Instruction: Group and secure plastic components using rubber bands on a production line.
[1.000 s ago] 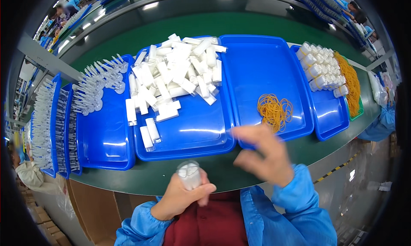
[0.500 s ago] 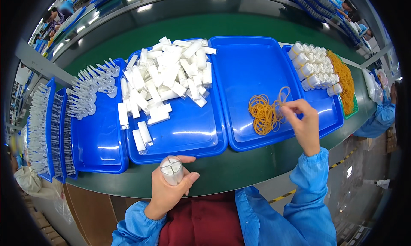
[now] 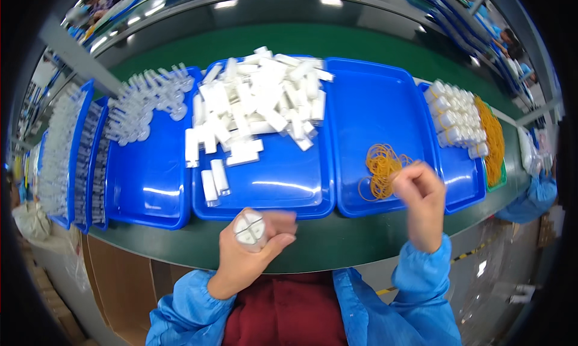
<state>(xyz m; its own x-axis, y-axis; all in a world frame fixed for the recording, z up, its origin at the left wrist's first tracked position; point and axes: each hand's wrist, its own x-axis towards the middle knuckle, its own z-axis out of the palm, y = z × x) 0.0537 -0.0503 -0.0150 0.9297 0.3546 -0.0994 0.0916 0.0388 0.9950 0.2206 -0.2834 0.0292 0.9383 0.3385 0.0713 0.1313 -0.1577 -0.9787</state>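
My left hand point(image 3: 241, 256) is wrapped round a bundle of white wedge-ended packs point(image 3: 250, 227), held upright over the table's front edge. The ends of the packs face up and meet in a cross. My right hand point(image 3: 421, 195) is pinched closed at the edge of a pile of orange rubber bands point(image 3: 382, 170). A thin band loop shows at its fingertips, though motion blurs it. The pile lies in a blue tray point(image 3: 379, 99). Left of that, another blue tray point(image 3: 274, 207) holds a heap of loose white packs point(image 3: 259, 96).
At far right, banded white bundles point(image 3: 454, 114) fill part of a blue tray, beside a green basket point(image 3: 498, 180) of rubber bands. On the left are clear stemmed plastic parts point(image 3: 147, 102) in a blue tray point(image 3: 144, 213) and stacked upright trays point(image 3: 81, 159). Other people work far off.
My right hand has drawn nearer to me, away from the rubber bands it was lifting. The fingers of my left hand have shifted on the bundle, which shows more of its top. The whole view has shifted.
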